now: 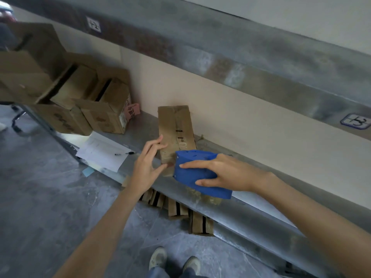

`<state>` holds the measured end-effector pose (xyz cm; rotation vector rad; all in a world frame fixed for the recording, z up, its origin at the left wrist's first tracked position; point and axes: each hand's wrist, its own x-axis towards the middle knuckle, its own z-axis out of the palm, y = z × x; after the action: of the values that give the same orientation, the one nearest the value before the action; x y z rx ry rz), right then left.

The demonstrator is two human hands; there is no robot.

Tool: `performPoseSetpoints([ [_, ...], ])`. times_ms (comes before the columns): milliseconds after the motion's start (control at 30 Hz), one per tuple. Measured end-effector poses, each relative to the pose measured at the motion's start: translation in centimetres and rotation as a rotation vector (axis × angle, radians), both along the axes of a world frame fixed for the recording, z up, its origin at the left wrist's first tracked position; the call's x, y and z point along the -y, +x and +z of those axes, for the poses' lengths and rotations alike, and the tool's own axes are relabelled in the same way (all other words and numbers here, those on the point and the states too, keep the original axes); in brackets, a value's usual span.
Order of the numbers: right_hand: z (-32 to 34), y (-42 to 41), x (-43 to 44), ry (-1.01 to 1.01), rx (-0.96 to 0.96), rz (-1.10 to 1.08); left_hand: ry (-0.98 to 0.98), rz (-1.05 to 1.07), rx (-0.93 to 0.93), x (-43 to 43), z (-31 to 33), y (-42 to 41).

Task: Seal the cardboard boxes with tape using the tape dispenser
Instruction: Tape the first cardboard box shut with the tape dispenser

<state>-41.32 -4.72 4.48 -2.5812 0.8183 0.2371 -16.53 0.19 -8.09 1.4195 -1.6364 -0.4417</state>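
On worktop (261, 215), I see R hand (226, 173) gripping tape dispenser (189, 174) at cardboard box (174, 125) near end; L hand (144, 171) fingers (155, 144) straight, touching its side.

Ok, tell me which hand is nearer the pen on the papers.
Left. The left hand is just right of the pen, at the box's left edge. The right hand is farther right, past the box, gripping the dispenser.

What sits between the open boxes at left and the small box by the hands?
Head view: white papers with a pen on top near the front edge, a pink note at the back, otherwise bare shelf.
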Motion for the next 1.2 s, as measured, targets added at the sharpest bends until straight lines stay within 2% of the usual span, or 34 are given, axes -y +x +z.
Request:
performPoseSetpoints([
  [233, 1.2, -1.6, 1.7, 0.095, 0.049, 0.068, -0.032, -0.006, 0.033, 0.2, 0.2, 0.0],
  [400, 1.3, -4.0, 2.8, 0.062, 0.036, 0.070, -0.039, -0.005, 0.048, 0.4, 0.2, 0.0],
  [667, 1.5, -11.4, 3.8, 0.058, 0.032, -0.090, -0.032, -0.001, 0.028, 0.6, -0.1, 0.0],
  [933, 0.4, -10.3, 3.4, -0.095, 0.009, -0.102, -0.013, -0.007, 0.011, 0.4, -0.1, 0.1],
  [1200, 0.4, -9.8, 3.1, -0.082, -0.030, -0.146, 0.001, -0.018, -0.011, 0.6, -0.3, 0.2],
])
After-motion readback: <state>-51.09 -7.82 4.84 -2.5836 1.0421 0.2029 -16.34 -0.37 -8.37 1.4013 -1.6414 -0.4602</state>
